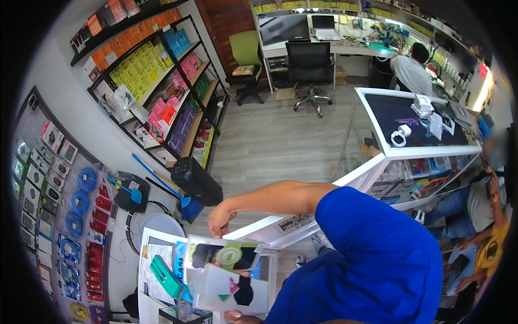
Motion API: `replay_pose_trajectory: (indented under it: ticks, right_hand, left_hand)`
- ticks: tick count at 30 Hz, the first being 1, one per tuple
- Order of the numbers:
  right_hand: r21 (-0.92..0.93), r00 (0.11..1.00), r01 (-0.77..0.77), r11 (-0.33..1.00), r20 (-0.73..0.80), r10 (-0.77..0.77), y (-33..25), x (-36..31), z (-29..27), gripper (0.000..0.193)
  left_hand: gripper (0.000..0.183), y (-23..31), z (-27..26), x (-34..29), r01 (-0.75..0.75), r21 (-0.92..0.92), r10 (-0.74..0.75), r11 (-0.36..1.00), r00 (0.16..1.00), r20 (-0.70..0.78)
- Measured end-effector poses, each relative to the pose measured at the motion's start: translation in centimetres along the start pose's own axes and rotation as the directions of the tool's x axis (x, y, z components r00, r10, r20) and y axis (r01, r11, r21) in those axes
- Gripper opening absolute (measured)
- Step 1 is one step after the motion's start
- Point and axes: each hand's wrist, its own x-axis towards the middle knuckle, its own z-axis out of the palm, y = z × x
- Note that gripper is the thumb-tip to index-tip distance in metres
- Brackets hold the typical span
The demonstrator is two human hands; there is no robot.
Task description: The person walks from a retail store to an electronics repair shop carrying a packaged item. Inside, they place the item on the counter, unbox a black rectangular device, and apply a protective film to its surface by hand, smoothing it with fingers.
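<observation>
My left hand (236, 316) comes in at the lower edge, gripping two flat packages. The front one is a frosted white package (258, 296) with a dark round patch and a pink and green mark. Behind it stands a phone case package (229, 256), clear, with a black panel and a pale green ring; fingertips show between the two. Bare below a blue sleeve (372, 232), my right arm crosses from the right. My right hand (220, 217) hangs just above the phone case package, fingers loosely bent downward and thumb apart, with nothing visible in it.
Beneath the packages is a white counter (147, 286) with papers and a green box (166, 276). A black speaker (197, 181) and blue dustpan (190, 208) stand beyond. Shelves (156, 92) line the left; a glass display case (380, 148) stands right. Other people (413, 70) are nearby.
</observation>
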Motion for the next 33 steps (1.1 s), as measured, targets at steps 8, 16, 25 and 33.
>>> replay_pose_trajectory:
  ticks: [8, 16, 25, 33]
  right_hand:
    - [-0.642, 0.978, 0.185, 0.744, 0.046, -0.203, 3.8, -5.6, 0.9, 0.077]
    - [-0.49, 0.651, -0.442, 0.751, -0.751, -0.107, 1.6, -14.0, -10.4, 0.038]
    - [0.102, -0.107, -0.616, 0.781, -0.993, 0.045, 7.8, -35.9, -25.9, 0.052]
    - [0.319, -0.431, -0.653, 0.687, -0.902, 0.009, 10.2, -46.8, -24.0, 0.05]
  left_hand:
    - [0.091, 0.5, 6.6, 5.5, -0.287, -0.043, 0.284, 0.957, 0.957, -0.066]
    - [0.091, -5.7, 11.3, 9.4, -0.249, -0.137, 0.242, 0.959, 0.968, -0.063]
    - [0.08, -13.7, 11.6, 26.7, -0.164, -0.216, 0.105, 0.962, 0.96, -0.259]
    - [0.078, -19.1, 10.3, 42.6, -0.008, -0.323, 0.014, 0.946, 1.0, 0.016]
